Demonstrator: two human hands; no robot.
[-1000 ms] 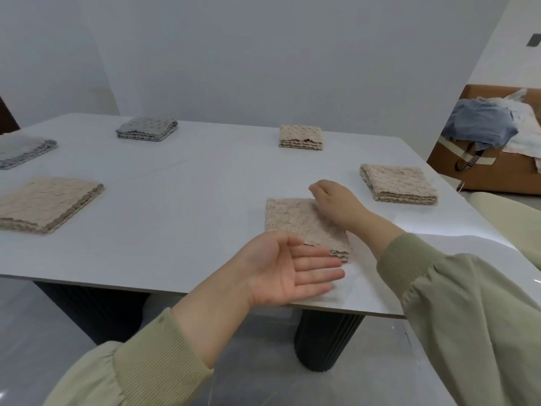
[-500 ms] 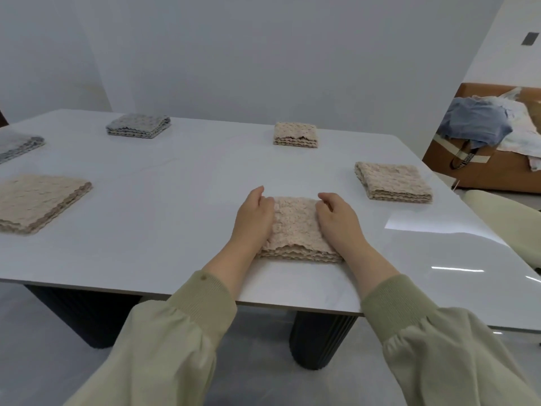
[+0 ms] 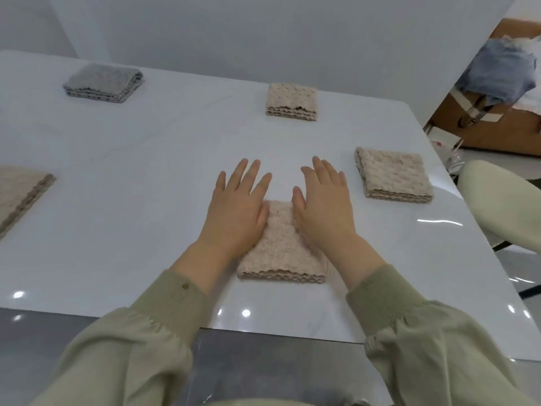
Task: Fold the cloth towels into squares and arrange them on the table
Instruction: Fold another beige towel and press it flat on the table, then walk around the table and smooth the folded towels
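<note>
Both the left hand [image 3: 234, 213] and right hand [image 3: 323, 210] lie flat, fingers spread, pressing the folded beige waffle-textured cloth towel [image 3: 281, 250] at six o'clock on the glossy white tabletop [image 3: 131, 177].

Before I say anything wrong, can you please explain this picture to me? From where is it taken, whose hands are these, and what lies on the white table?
No machine here: a person wears a camera on the head, so you look forward and down along their own arms in green sleeves. The left hand and right hand lie flat, fingers spread, pressing the two sides of a folded beige towel near the table's front edge. Nothing is gripped. Other folded towels lie apart on the table: a grey one far left, a beige one at the back, another beige to the right, and one more cut off at the left edge.
</note>
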